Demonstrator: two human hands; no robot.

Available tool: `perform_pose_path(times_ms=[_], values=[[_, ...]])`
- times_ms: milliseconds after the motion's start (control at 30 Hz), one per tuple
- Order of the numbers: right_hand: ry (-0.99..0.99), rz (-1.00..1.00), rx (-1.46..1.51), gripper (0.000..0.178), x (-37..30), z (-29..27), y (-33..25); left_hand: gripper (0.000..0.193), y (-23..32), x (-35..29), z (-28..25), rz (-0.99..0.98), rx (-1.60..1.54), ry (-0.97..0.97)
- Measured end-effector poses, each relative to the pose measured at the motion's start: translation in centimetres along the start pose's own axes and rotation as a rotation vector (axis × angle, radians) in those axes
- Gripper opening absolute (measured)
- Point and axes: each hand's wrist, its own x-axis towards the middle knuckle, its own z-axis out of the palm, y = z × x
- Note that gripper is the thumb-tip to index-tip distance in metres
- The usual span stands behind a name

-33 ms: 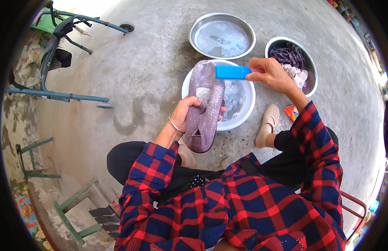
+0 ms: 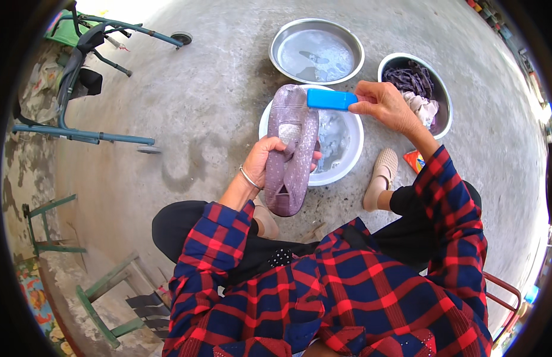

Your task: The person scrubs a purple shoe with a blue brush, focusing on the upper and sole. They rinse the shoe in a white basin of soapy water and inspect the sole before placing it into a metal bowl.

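A mauve shoe [image 2: 306,174] with pale speckles hangs over the near left part of a white basin [image 2: 357,143] holding cloudy, sudsy water. My left hand [image 2: 259,160], with a bracelet at the wrist, is closed around the shoe's middle, thumb at its opening. In my right hand [image 2: 383,106] is a blue scrub brush [image 2: 331,100], gripped at its right end. The brush's left end meets the right edge of the shoe near its top end; its bristles are hidden from view.
Behind the white basin stands a metal basin [image 2: 315,50] of soapy water. Another metal basin [image 2: 446,113] at the right holds dark and pale wet cloths. A red-orange packet [image 2: 414,159] lies by my right foot. A wheeled walker frame [image 2: 88,137] stands at left, a green wooden stool [image 2: 100,315] lower left.
My right hand and the brush sit very slightly higher. The left hand's hold on the shoe is unchanged.
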Motion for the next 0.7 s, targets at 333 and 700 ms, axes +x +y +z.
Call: perform_pose_path(times_ms=[333,700], values=[[0.102,-0.044,-0.129,0.035,0.5,1.1,0.3,0.061,-0.4,0.3,0.2,0.047,0.143,0.074],[0.162,-0.014,-0.25,0.036,0.3,1.1,-0.1,0.061,-1.0,0.5,0.3,0.025,0.101,0.08]])
